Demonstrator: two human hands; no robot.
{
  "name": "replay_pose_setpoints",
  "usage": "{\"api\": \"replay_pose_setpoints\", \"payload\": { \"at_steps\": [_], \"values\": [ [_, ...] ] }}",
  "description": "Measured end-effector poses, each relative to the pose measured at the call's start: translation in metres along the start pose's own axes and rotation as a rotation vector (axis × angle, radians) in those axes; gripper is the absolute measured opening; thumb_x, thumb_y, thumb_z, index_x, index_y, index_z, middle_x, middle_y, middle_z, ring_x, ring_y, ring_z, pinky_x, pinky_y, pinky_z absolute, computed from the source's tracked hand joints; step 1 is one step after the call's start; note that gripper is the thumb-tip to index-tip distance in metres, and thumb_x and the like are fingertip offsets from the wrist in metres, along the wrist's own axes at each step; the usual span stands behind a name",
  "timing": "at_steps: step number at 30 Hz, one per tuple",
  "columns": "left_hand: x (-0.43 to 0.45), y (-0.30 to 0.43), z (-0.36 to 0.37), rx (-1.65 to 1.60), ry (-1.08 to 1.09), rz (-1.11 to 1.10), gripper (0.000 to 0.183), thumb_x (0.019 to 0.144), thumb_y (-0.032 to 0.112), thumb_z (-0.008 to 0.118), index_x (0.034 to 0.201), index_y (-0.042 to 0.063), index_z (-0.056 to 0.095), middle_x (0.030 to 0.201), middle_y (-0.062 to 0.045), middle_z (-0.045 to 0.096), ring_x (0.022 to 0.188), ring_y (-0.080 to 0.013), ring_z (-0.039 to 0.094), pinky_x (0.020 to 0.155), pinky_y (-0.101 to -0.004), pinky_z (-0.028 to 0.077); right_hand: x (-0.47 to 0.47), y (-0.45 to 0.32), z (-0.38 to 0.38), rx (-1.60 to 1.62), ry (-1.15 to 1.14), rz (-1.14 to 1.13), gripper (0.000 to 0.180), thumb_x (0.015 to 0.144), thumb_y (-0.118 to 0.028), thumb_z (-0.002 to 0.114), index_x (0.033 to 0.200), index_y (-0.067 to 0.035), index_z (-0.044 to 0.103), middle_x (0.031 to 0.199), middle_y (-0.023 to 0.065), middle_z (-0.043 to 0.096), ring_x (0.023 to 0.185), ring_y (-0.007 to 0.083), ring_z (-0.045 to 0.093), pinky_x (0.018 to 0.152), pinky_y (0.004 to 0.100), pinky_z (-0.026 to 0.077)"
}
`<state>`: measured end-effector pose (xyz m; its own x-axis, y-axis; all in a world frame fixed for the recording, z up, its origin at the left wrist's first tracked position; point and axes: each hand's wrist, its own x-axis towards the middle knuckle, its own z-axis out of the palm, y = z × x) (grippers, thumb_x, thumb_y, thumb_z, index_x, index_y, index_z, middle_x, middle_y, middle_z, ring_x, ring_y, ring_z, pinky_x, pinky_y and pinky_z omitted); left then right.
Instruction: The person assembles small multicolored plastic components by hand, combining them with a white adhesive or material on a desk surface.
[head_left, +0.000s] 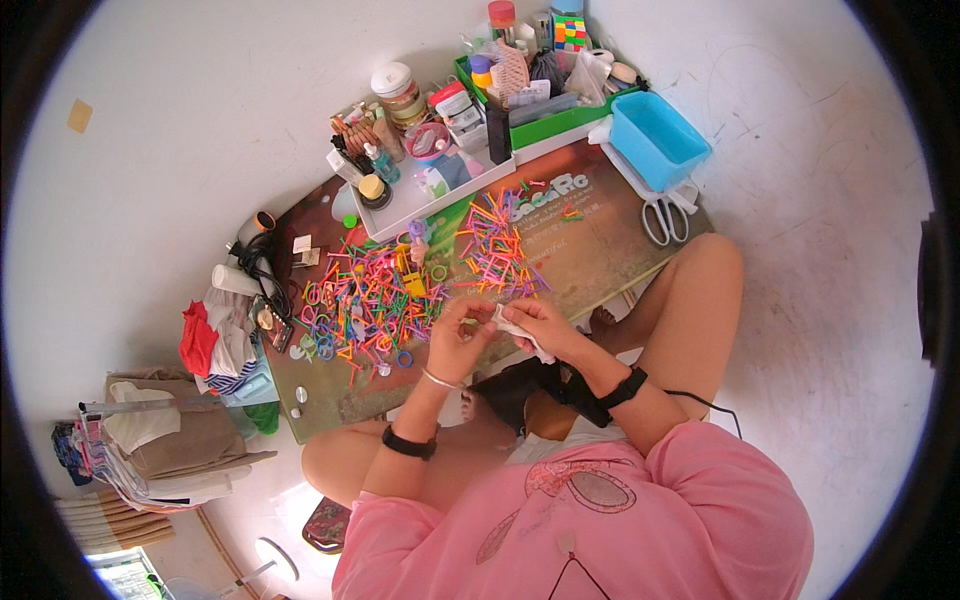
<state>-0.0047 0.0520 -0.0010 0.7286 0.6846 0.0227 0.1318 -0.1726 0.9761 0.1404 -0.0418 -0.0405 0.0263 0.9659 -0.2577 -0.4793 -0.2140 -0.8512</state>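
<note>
My right hand (541, 327) grips a crumpled white tissue or cloth (534, 346) above the table's front edge. Close beside it, my left hand (457, 337) has thumb and fingers curled toward the tip of the white piece; whether anything small is pinched there is hidden. Beneath and beyond the left hand spreads a large heap of colourful plastic stick pieces (375, 300), with rings among them. A smaller pile of similar sticks (495, 251) lies beyond my hands, a little right of the heap. A yellow plastic piece (413, 284) rests on the large heap.
The printed table (585, 255) carries a white tray (450, 199) of bottles and a green-edged box (555, 129) along the back. Grey-handled scissors (665, 222) lie at right, near a blue plastic basin (656, 142). Black cables (262, 259) and folded clothes (225, 330) sit at left.
</note>
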Motion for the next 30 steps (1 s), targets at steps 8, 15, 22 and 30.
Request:
{"api": "replay_pose_setpoints", "payload": {
  "at_steps": [8,15,22,30],
  "values": [
    [-0.007,0.009,-0.001,0.256,0.031,0.046,0.013,0.073,0.001,0.065,0.085,0.002,0.061,0.08,-0.003,0.058,0.067,-0.0094,0.056,0.053,-0.0199,0.042,0.004,0.01,-0.003,-0.098,0.001,0.015,0.028,0.093,-0.029,0.046,0.086,-0.005,0.057,0.061,-0.0025,0.049,0.048,0.0049,0.044,0.043,0.0192,0.033],
    [-0.006,0.008,-0.004,0.314,0.168,0.003,0.014,0.07,-0.001,0.062,0.083,0.003,0.062,0.074,-0.007,0.059,0.063,-0.0164,0.06,0.053,-0.0264,0.045,0.003,0.012,0.006,-0.105,-0.172,-0.084,0.024,0.094,-0.024,0.044,0.095,-0.003,0.055,0.069,-0.0022,0.049,0.056,0.0048,0.042,0.049,0.0203,0.035],
    [-0.005,0.013,-0.006,0.351,-0.053,0.142,0.019,0.072,0.0,0.063,0.091,0.002,0.063,0.078,-0.009,0.06,0.061,-0.022,0.06,0.055,-0.0303,0.046,-0.001,0.005,0.009,0.034,-0.09,-0.02,0.032,0.093,-0.021,0.045,0.117,-0.001,0.051,0.073,0.0003,0.052,0.056,0.0054,0.046,0.046,0.0177,0.035],
    [-0.008,0.004,-0.013,0.494,-0.089,0.091,0.014,0.075,0.013,0.065,0.086,0.005,0.066,0.078,-0.013,0.062,0.065,-0.0267,0.061,0.057,-0.0327,0.047,0.003,0.01,0.003,0.0,-0.082,-0.003,0.032,0.092,-0.018,0.049,0.117,0.002,0.052,0.083,0.0024,0.058,0.069,0.0083,0.052,0.061,0.0207,0.042]
  ]
}}
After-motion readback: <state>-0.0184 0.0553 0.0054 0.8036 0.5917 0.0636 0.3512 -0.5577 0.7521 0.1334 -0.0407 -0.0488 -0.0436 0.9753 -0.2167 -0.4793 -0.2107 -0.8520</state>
